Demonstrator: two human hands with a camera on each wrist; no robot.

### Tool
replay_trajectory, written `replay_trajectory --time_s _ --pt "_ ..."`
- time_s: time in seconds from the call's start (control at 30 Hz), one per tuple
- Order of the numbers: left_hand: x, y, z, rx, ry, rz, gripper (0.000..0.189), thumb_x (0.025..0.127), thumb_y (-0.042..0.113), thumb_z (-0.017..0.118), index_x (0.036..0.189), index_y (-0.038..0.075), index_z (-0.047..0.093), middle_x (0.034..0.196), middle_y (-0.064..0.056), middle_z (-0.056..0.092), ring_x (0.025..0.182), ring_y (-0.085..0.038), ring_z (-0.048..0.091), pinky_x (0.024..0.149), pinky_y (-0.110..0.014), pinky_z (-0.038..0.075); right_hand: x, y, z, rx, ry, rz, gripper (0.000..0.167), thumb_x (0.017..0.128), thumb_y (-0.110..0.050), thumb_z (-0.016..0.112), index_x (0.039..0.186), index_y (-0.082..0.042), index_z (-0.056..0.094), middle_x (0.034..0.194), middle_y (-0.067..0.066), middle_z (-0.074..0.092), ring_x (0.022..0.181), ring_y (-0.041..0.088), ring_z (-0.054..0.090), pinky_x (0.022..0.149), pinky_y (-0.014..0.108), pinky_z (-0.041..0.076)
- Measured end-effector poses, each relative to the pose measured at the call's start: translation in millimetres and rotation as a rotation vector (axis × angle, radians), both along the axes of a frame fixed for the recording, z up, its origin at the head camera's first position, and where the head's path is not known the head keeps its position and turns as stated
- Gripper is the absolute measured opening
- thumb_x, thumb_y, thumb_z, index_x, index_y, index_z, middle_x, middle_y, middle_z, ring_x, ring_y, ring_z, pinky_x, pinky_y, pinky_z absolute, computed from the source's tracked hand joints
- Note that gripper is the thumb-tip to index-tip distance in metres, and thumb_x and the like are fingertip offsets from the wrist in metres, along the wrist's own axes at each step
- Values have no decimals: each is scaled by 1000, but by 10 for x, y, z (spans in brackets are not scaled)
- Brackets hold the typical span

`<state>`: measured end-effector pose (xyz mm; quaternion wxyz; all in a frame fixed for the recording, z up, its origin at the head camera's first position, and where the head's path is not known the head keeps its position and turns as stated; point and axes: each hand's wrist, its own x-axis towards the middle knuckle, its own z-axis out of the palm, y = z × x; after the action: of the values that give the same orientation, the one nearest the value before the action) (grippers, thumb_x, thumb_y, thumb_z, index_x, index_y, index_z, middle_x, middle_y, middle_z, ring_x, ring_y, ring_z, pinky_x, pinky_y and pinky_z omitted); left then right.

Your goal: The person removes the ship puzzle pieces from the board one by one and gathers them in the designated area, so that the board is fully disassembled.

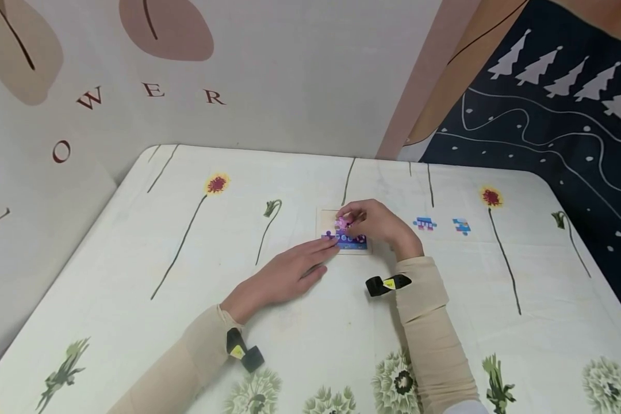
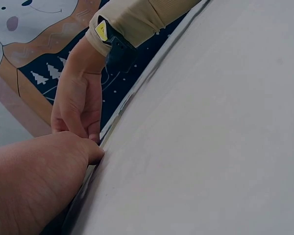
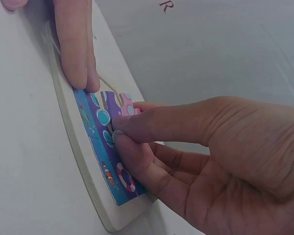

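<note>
A wooden puzzle board (image 1: 326, 218) lies on the table, its lower part filled with joined blue and purple pieces (image 3: 95, 147) showing fish and a life ring. My right hand (image 1: 380, 224) reaches over it from the right, thumb and fingertips pinching a pink and purple puzzle piece (image 3: 129, 104) at the joined row. In the right wrist view that piece is partly hidden behind the thumb and fingers. My left hand (image 1: 284, 273) comes from the lower left with straight fingers (image 3: 73, 54), their tips resting on the left end of the joined pieces.
Two loose puzzle pieces, one wider (image 1: 425, 223) and one smaller (image 1: 462, 226), lie right of the board. A flower-printed cloth (image 1: 300, 322) covers the table. Printed hangings (image 1: 310, 75) stand along the back and right side.
</note>
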<state>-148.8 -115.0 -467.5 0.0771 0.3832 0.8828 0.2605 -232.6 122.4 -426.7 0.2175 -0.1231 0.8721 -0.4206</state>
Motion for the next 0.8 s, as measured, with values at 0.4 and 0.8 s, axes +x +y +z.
replay_trajectory --time_s 0.4,0.8 --pt "-4 -2 5 -2 -2 1 51 111 26 45 160 11 39 168 -6 31 156 -22 25 127 -39 23 -9 12 -6 -2 53 28 25 101 -6 65 125 -6 73 102 12 65 84 21 63 75 29 53" --pt "-6 -5 -10 2 -6 -5 51 111 25 45 160 10 40 168 -6 32 156 -22 25 127 -40 24 -15 40 -22 -48 48 62 25 102 -4 64 126 -4 72 101 14 68 80 22 67 79 33 60"
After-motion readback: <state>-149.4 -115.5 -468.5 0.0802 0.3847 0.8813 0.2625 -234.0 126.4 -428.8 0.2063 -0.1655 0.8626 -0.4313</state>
